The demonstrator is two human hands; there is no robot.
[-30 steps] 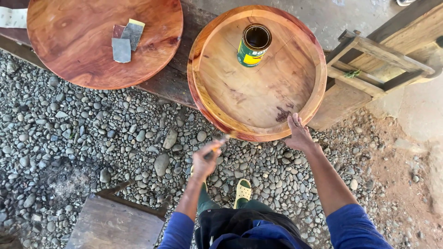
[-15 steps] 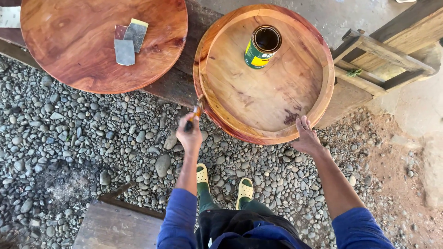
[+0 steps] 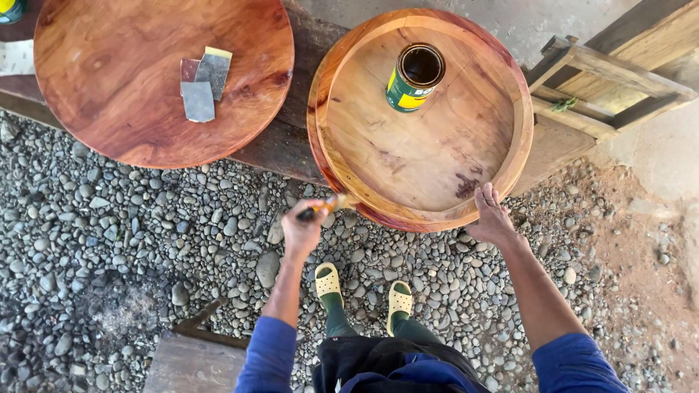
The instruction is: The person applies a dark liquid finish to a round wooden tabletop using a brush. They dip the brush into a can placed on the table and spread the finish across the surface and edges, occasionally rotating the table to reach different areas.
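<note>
A round wooden tray (image 3: 510, 94) with a raised rim lies in front of me, its outer edge glossy reddish. Inside it stands an open green and yellow can (image 3: 413, 78). My left hand (image 3: 302, 231) grips a small paintbrush (image 3: 324, 209), whose tip touches the tray's lower left outer rim. My right hand (image 3: 491, 217) rests on the tray's near rim at the lower right, fingers spread over the edge.
A second round reddish wooden top (image 3: 109, 94) lies to the left with sandpaper pieces (image 3: 204, 84) on it. Both rest on a dark wooden beam (image 3: 280, 145). A wooden frame (image 3: 611, 80) stands at the right. Pebbles cover the ground; a wooden stool (image 3: 193, 360) sits low left.
My left hand with the brush moved left along the tray's near rim, then back to the lower left edge. My right hand has stayed on the rim.
</note>
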